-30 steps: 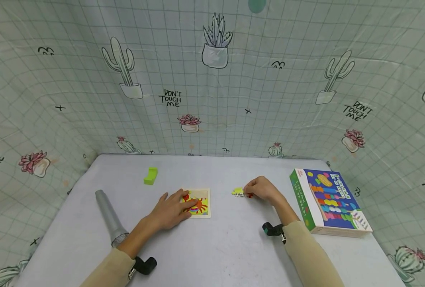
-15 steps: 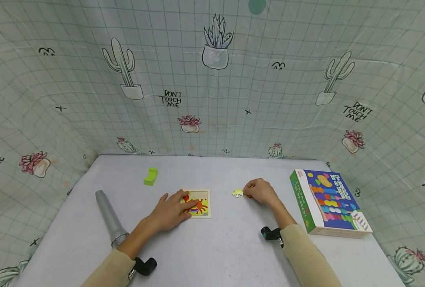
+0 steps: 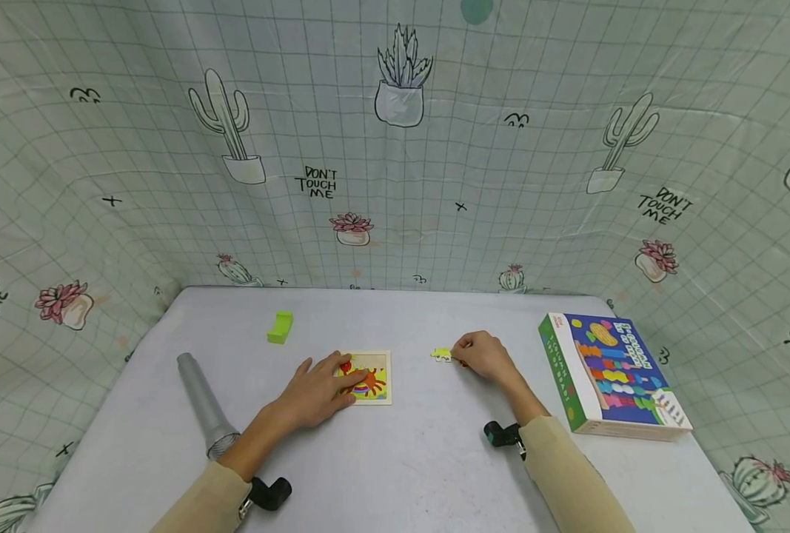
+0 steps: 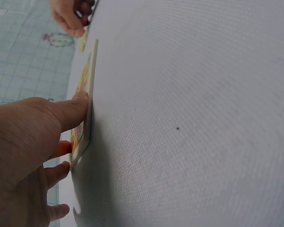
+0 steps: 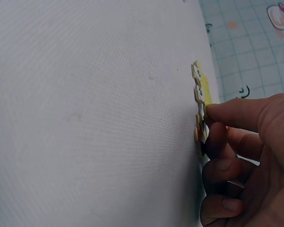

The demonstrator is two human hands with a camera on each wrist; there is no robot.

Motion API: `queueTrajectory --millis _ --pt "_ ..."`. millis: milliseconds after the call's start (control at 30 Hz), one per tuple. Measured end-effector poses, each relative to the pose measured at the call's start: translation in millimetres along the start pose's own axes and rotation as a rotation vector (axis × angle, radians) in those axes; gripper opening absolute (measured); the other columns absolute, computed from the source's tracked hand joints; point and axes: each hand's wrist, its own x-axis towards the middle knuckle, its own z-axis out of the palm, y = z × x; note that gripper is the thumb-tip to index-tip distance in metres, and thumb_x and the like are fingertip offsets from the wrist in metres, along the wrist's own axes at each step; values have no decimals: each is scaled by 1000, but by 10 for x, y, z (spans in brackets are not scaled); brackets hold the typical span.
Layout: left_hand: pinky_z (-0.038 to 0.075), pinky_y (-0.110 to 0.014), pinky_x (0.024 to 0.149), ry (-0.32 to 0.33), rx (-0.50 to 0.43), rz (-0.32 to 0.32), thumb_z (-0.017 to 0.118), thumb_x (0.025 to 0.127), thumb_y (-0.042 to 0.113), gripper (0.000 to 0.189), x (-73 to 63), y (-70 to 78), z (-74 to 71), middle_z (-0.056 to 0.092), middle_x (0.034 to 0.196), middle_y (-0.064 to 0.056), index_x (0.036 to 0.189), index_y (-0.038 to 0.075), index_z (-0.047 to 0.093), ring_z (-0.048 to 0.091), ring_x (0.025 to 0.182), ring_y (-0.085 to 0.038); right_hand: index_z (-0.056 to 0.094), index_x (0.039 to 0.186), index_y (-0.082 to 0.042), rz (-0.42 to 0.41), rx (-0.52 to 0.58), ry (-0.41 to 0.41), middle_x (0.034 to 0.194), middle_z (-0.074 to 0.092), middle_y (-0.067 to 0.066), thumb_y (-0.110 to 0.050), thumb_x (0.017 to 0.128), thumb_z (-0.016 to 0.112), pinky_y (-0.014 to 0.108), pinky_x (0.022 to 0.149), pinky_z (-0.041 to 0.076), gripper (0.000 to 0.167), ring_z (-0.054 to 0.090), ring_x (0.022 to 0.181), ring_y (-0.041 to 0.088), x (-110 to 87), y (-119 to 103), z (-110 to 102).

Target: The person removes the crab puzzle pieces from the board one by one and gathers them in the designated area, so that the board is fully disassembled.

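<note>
A square jigsaw board [image 3: 383, 400] in a pale wooden frame lies flat on the table, with a red crab picture on yellow. My left hand [image 3: 315, 391] rests on its left part with fingers extended; in the left wrist view the thumb [image 4: 75, 111] touches the board's edge. My right hand [image 3: 486, 357] is to the right of the board and pinches a small puzzle piece [image 5: 201, 137] with red on it, mostly hidden by the fingers. Right beside it lies a yellow-and-white puzzle piece [image 3: 442, 354]; whether the two are joined I cannot tell.
A bright green block [image 3: 280, 327] lies behind my left hand. A grey tube [image 3: 203, 400] with a mesh end lies at the left, by the left forearm. At the right is a colourful game box [image 3: 614, 374]. A patterned cloth [image 3: 395, 185] hangs behind the table.
My right hand has moved very slightly left and toward me, its fingers still at the small pieces. The left hand and the board have kept their place.
</note>
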Motion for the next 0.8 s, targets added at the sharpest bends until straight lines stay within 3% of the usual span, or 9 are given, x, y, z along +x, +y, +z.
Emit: queueTrajectory --millis 533,800 --pt "27 -70 109 -4 4 -8 63 98 36 47 -2 11 -20 44 152 -16 144 26 58 38 143 -38 73 99 -11 -39 -37 -3 72 66 -1 -23 98 65 32 63 41 15 56 66 17 9 -10 12" --pt "28 -70 108 5 3 5 63 99 37 47 -9 8 -13 44 151 -16 144 25 58 39 143 -38 73 99 -9 -14 -40 -3 71 65 -1 -23 98 65 31 61 41 16 55 64 18 1 -19 35"
